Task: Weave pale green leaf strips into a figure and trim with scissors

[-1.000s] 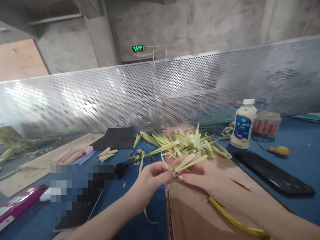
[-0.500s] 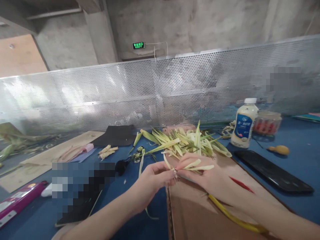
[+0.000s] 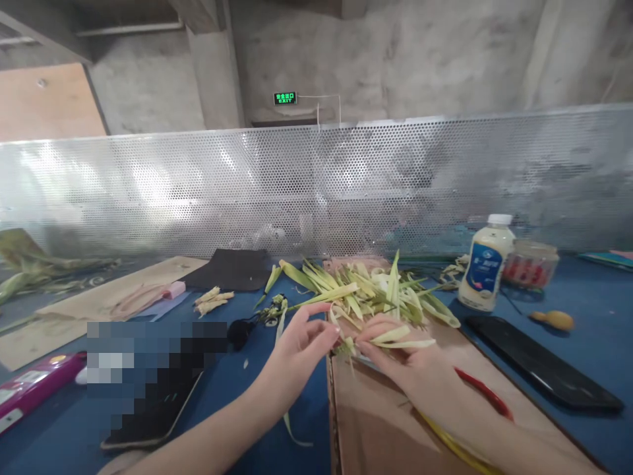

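Observation:
Thin pale-green corn husk strips (image 3: 395, 336) are pinched in my right hand (image 3: 415, 363), their loose ends sticking out to the right. My left hand (image 3: 301, 346) is just left of them, with its index finger raised apart from the thumb. A curled strip end lies close to that index fingertip; whether they touch is hard to see. Both hands hover over the left edge of a brown board (image 3: 376, 422). Behind them a heap of cut corn husks (image 3: 366, 290) covers the board's far end.
Right of the board are a bottle (image 3: 487, 264), a clear jar (image 3: 531, 264), a small yellow gourd (image 3: 558, 321) and a black slab (image 3: 541, 366). A red strip (image 3: 487, 394) lies by my right forearm. To the left are black sheet (image 3: 227, 269) and a purple-cased object (image 3: 42, 389).
My left index finger has lifted away from the thumb, and that hand has drawn slightly left from the strips. My right hand still holds them. The view has tilted a little.

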Demonstrator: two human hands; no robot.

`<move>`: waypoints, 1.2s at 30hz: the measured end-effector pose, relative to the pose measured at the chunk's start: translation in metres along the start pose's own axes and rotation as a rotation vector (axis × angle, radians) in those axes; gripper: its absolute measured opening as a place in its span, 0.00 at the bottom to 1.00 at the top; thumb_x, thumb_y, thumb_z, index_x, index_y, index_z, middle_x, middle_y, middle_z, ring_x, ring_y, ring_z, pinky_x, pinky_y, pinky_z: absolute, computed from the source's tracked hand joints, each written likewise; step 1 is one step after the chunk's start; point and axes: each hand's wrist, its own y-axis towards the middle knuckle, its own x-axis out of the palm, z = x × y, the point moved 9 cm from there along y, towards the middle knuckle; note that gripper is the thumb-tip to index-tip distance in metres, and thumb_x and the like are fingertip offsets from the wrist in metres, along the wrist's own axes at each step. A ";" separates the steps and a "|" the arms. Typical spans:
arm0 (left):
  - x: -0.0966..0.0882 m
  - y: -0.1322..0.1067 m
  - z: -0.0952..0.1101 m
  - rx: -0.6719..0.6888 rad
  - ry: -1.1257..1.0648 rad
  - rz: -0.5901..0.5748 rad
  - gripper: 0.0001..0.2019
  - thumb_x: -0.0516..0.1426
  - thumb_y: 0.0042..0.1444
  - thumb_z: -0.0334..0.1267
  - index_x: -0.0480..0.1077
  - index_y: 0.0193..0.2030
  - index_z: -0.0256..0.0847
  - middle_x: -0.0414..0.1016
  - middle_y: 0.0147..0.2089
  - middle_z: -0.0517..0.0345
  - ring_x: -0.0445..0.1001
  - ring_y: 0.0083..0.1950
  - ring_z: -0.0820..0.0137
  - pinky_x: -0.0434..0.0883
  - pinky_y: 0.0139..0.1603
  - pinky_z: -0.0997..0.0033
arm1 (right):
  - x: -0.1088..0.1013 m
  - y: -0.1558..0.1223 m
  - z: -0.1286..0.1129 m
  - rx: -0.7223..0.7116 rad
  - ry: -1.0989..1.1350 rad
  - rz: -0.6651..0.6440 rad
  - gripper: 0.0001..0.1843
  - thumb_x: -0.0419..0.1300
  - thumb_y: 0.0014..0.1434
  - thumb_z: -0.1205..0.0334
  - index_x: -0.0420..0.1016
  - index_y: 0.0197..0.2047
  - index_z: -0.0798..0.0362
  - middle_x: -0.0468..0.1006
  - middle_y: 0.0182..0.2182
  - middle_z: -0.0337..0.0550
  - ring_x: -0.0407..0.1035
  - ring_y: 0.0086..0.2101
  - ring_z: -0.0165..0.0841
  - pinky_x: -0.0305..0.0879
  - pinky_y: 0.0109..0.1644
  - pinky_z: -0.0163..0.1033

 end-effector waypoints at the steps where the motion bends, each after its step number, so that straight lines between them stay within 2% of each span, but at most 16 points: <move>1: 0.000 -0.001 0.001 0.016 0.004 -0.006 0.20 0.54 0.52 0.39 0.54 0.51 0.39 0.69 0.29 0.62 0.69 0.36 0.72 0.62 0.42 0.70 | 0.001 0.000 0.000 0.020 0.005 -0.004 0.05 0.55 0.54 0.64 0.69 0.28 0.51 0.73 0.31 0.39 0.67 0.37 0.33 0.62 0.43 0.39; 3: 0.001 -0.002 0.004 0.066 0.032 -0.029 0.22 0.53 0.53 0.38 0.51 0.54 0.41 0.69 0.29 0.62 0.69 0.35 0.72 0.63 0.40 0.70 | 0.003 0.000 0.001 0.058 0.019 -0.025 0.05 0.54 0.55 0.64 0.69 0.29 0.51 0.73 0.31 0.40 0.67 0.36 0.33 0.63 0.42 0.39; 5: 0.003 -0.003 0.008 0.134 0.122 -0.054 0.20 0.54 0.52 0.37 0.55 0.52 0.43 0.70 0.31 0.61 0.69 0.36 0.71 0.64 0.41 0.69 | 0.003 0.001 -0.001 0.062 0.032 -0.030 0.04 0.54 0.55 0.64 0.69 0.29 0.51 0.72 0.30 0.39 0.67 0.35 0.32 0.63 0.40 0.38; 7: 0.004 -0.004 0.010 0.179 0.233 -0.062 0.12 0.54 0.52 0.37 0.64 0.44 0.41 0.71 0.34 0.58 0.70 0.38 0.70 0.64 0.43 0.69 | 0.002 0.001 -0.002 0.044 0.029 -0.028 0.04 0.54 0.55 0.64 0.69 0.30 0.51 0.72 0.29 0.39 0.67 0.34 0.32 0.63 0.40 0.38; 10: 0.003 -0.006 0.013 0.203 0.353 -0.042 0.06 0.56 0.50 0.38 0.68 0.35 0.40 0.72 0.36 0.57 0.71 0.39 0.69 0.66 0.43 0.69 | 0.001 0.001 -0.001 0.025 0.012 -0.024 0.04 0.54 0.55 0.64 0.69 0.30 0.51 0.71 0.29 0.38 0.67 0.34 0.32 0.63 0.40 0.38; 16: 0.001 -0.011 0.023 0.293 0.577 0.045 0.12 0.59 0.45 0.39 0.69 0.38 0.41 0.74 0.37 0.57 0.71 0.38 0.68 0.67 0.42 0.68 | 0.002 -0.001 0.000 0.043 0.036 0.012 0.05 0.55 0.54 0.64 0.69 0.28 0.51 0.72 0.28 0.38 0.67 0.33 0.31 0.63 0.38 0.37; 22: 0.007 -0.014 0.028 0.407 0.697 0.038 0.05 0.56 0.47 0.35 0.69 0.34 0.41 0.74 0.36 0.56 0.70 0.38 0.69 0.66 0.41 0.69 | 0.004 -0.002 -0.001 0.050 0.044 0.026 0.05 0.55 0.54 0.64 0.70 0.27 0.51 0.72 0.27 0.38 0.67 0.33 0.31 0.64 0.39 0.37; 25: 0.010 -0.017 0.029 0.433 0.750 0.030 0.06 0.56 0.47 0.33 0.68 0.34 0.41 0.73 0.37 0.56 0.70 0.39 0.68 0.66 0.42 0.67 | 0.005 -0.002 -0.001 0.064 0.074 0.029 0.05 0.55 0.53 0.64 0.70 0.27 0.51 0.73 0.27 0.39 0.68 0.32 0.32 0.65 0.39 0.37; 27: 0.010 -0.018 0.028 0.417 0.721 0.024 0.10 0.57 0.45 0.34 0.67 0.37 0.42 0.73 0.38 0.56 0.70 0.39 0.67 0.66 0.43 0.66 | 0.005 -0.002 -0.001 0.081 0.079 0.036 0.04 0.55 0.53 0.64 0.70 0.27 0.50 0.73 0.27 0.39 0.68 0.32 0.32 0.65 0.39 0.38; 30: 0.005 -0.015 0.025 0.341 0.507 0.039 0.14 0.57 0.47 0.36 0.62 0.43 0.41 0.71 0.41 0.54 0.70 0.39 0.68 0.66 0.43 0.67 | 0.003 -0.003 -0.003 0.098 0.066 0.064 0.04 0.56 0.52 0.63 0.69 0.26 0.50 0.73 0.27 0.39 0.68 0.32 0.33 0.66 0.39 0.38; 34: -0.004 -0.007 0.009 0.107 0.174 0.054 0.18 0.52 0.53 0.39 0.54 0.51 0.41 0.72 0.32 0.58 0.71 0.37 0.69 0.65 0.43 0.66 | 0.002 -0.003 -0.004 0.102 0.019 0.048 0.04 0.55 0.53 0.63 0.70 0.27 0.48 0.74 0.29 0.39 0.68 0.33 0.33 0.65 0.40 0.38; 36: -0.002 -0.004 -0.002 -0.025 0.092 0.017 0.19 0.53 0.52 0.41 0.56 0.50 0.39 0.72 0.29 0.59 0.71 0.36 0.69 0.65 0.42 0.67 | 0.002 -0.004 -0.004 0.104 -0.006 0.033 0.05 0.55 0.54 0.63 0.70 0.28 0.48 0.73 0.29 0.38 0.68 0.34 0.33 0.64 0.41 0.37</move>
